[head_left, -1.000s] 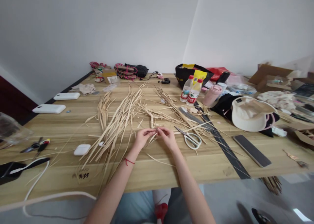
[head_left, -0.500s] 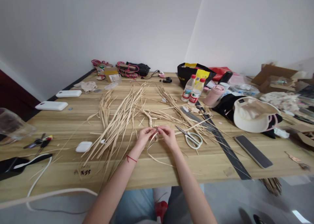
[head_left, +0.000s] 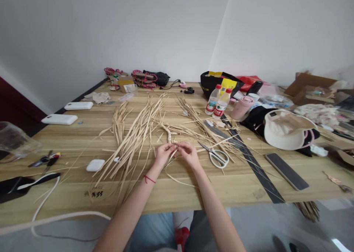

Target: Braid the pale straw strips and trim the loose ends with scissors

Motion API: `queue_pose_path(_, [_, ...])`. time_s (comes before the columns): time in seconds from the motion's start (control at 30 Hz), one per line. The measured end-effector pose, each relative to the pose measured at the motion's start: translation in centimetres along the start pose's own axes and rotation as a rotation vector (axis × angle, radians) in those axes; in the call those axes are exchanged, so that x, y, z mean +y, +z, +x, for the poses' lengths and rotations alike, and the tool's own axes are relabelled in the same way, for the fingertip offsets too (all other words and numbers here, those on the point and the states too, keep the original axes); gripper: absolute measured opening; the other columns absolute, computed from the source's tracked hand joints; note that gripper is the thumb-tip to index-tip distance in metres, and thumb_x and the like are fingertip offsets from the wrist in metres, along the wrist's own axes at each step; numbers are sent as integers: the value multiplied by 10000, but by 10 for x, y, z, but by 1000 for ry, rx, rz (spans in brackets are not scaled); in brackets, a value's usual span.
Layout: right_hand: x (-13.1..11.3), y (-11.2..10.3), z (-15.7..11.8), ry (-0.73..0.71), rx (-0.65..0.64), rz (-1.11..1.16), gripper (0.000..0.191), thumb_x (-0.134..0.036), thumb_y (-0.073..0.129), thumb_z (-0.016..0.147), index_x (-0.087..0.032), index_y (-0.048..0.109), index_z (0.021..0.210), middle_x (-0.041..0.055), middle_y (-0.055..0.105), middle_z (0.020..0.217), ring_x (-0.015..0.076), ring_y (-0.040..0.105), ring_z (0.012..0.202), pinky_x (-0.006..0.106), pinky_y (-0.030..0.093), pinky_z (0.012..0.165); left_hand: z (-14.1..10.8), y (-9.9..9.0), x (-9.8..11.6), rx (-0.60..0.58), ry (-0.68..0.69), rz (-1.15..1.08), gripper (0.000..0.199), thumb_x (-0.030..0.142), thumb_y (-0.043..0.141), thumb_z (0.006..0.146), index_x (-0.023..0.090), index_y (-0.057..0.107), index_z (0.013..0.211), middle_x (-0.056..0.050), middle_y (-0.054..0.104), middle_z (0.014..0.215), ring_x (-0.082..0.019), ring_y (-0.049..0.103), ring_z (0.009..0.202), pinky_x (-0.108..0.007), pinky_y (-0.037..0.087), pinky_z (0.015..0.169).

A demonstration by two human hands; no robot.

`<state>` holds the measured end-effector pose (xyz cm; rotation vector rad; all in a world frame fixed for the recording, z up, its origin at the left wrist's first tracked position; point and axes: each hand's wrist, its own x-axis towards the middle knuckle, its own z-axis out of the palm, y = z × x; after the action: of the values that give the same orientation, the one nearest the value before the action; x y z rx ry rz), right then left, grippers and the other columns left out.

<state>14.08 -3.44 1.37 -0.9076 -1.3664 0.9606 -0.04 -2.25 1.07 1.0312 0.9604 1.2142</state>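
From where I stand, the straw braid (head_left: 169,136) lies on the table (head_left: 83,207) just in front of the person, curving away from the fingertips. The left hand (head_left: 163,154) and right hand (head_left: 188,153) meet at its near end, thumbs and fingers pinched closed on the straw; I cannot make out exactly which strand each one grips. Loose straw strips (head_left: 141,125) fan out beyond and to both sides, and scissors (head_left: 211,151) lie open just beside the right hand.

Farther back stand two clear plastic bottles (head_left: 219,108) with red caps, close together; their labels are red and white, the print too small to read from here. Behind them, a black bag (head_left: 211,85) gapes at the top, with yellow patches and yellow lettering I can't make out; its contents are mostly hidden. The pink cup (head_left: 242,108) nearby has its lid on, hiding the inside. At the far right, an open cardboard box (head_left: 306,84) holds some clear plastic. Across at the left back sits a yellow box (head_left: 126,83) with a white label. Dark handwriting (head_left: 96,194) on the near tabletop seems to end in 53.
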Motion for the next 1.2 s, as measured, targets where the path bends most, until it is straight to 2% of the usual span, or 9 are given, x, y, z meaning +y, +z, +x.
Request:
queue_pose_path(0.43, [-3, 5, 1, -13, 117, -48, 159, -344, 637, 763, -198, 698, 763, 58, 658, 832, 178, 603, 786, 314, 483, 741, -2, 6, -4, 15, -3, -28, 303, 369, 763, 616, 111, 644, 718, -13, 640, 608, -114, 583, 510, -232, 491, 529])
queue_pose_path(0.57, [0, 8, 1, 59, 169, -3, 193, -373, 659, 726, -183, 684, 744, 56, 665, 803, 179, 608, 761, 301, 489, 713, -2, 7, -3, 29, 8, -36, 311, 372, 771, 604, 111, 648, 719, -24, 648, 617, -115, 583, 513, -233, 489, 527])
queue_pose_path(0.73, [-1, 10, 1, 221, 204, 162, 269, -396, 705, 667, -173, 687, 816, 34, 677, 700, 160, 601, 597, 302, 496, 623, -1, 7, -3, 22, 30, -17, 292, 372, 751, 634, 113, 654, 728, -32, 658, 624, -111, 575, 513, -232, 476, 532])
queue_pose_path(0.87, [-3, 7, 2, 243, 176, 192, 270, -410, 705, 670, -161, 693, 774, 19, 661, 632, 158, 600, 584, 300, 495, 632, 0, 4, -3, -12, 35, -1, 298, 401, 709, 683, 120, 646, 756, -30, 658, 634, -117, 577, 518, -243, 479, 529])
queue_pose_path(1.0, [-3, 4, 3, 211, 149, 149, 275, -423, 689, 685, -164, 710, 773, 28, 684, 683, 165, 617, 644, 302, 492, 688, 1, 2, -3, -45, 7, -41, 315, 402, 718, 676, 129, 617, 795, -40, 674, 697, -132, 604, 556, -252, 501, 533])
queue_pose_path(1.2, [-1, 4, 2, 236, 61, 176, 275, -420, 709, 667, -182, 720, 806, 48, 711, 776, 180, 640, 690, 314, 517, 682, 1, 1, 1, 30, -45, -54, 338, 364, 780, 594, 124, 627, 776, -36, 672, 680, -142, 623, 582, -252, 524, 544])
